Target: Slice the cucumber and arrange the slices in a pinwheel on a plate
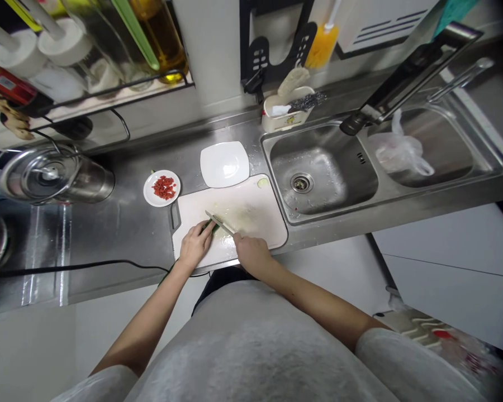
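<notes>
On the white cutting board (pixel 251 209), my right hand (pixel 252 255) is wrapped round the handle of a knife (pixel 220 223), whose blade points up and to the left. My left hand (pixel 195 244) presses a dark green vegetable (pixel 210 226) onto the board, its fingertips close beside the blade. Part of the vegetable is hidden by my fingers. A small pale green piece (pixel 262 182) lies in the board's top right corner. Chopped red pieces (pixel 164 187) sit on a small round white plate (pixel 150 196) left of the board. An unfilled square white plate (pixel 224 163) touches the board's back edge.
A double steel sink (pixel 324 173) adjoins the board on the right, with a plastic bag (pixel 402 152) in its far basin and a faucet (pixel 396 84) above. A metal pot (pixel 58 174) stands at left. A black cable (pixel 109 262) crosses the counter's front.
</notes>
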`<action>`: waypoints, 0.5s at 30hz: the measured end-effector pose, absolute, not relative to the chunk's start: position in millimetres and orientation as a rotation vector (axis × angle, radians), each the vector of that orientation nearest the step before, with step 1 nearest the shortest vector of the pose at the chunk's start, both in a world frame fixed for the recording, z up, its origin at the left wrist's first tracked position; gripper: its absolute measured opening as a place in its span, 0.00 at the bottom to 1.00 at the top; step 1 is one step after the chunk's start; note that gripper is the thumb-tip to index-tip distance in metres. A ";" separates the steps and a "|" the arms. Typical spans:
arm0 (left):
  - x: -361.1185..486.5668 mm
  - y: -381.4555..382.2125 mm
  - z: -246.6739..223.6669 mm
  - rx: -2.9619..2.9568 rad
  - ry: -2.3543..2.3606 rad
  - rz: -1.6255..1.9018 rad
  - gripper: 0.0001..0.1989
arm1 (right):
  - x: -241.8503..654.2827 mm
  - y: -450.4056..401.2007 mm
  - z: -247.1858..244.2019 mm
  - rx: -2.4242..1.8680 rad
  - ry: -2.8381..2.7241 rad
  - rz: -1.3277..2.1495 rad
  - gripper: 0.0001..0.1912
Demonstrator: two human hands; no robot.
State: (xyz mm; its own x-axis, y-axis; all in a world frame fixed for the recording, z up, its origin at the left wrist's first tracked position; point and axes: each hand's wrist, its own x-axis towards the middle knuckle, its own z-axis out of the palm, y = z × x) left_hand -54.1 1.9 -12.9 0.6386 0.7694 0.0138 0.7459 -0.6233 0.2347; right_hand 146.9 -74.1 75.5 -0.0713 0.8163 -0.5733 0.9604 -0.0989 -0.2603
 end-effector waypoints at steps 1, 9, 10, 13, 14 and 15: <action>-54.4 2.3 -13.4 2.654 1.243 0.169 0.21 | 146.1 -73.2 76.0 1.964 1.932 -0.928 0.16; -56.1 5.9 -13.8 2.659 1.199 0.192 0.21 | 145.9 -66.3 69.4 1.967 1.963 -0.964 0.14; -56.0 5.9 -13.7 2.655 1.198 0.197 0.21 | 146.0 -65.4 68.6 1.966 1.964 -0.972 0.14; -56.4 6.6 -14.5 2.641 1.197 0.212 0.21 | 145.5 -62.0 66.6 1.971 1.974 -0.985 0.14; -56.9 7.1 -15.1 2.635 1.193 0.213 0.21 | 145.3 -60.7 65.9 1.971 1.978 -0.987 0.14; -57.5 7.7 -15.7 2.629 1.188 0.212 0.21 | 145.1 -59.4 65.2 1.970 1.977 -0.989 0.14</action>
State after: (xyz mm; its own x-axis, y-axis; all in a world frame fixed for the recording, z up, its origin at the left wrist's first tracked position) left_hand -57.5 7.7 -15.7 0.6571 0.7532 0.0297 0.7171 -0.6368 0.2832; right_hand 145.1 -59.4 65.2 -0.1053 0.8212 -0.5608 0.9412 -0.0997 -0.3227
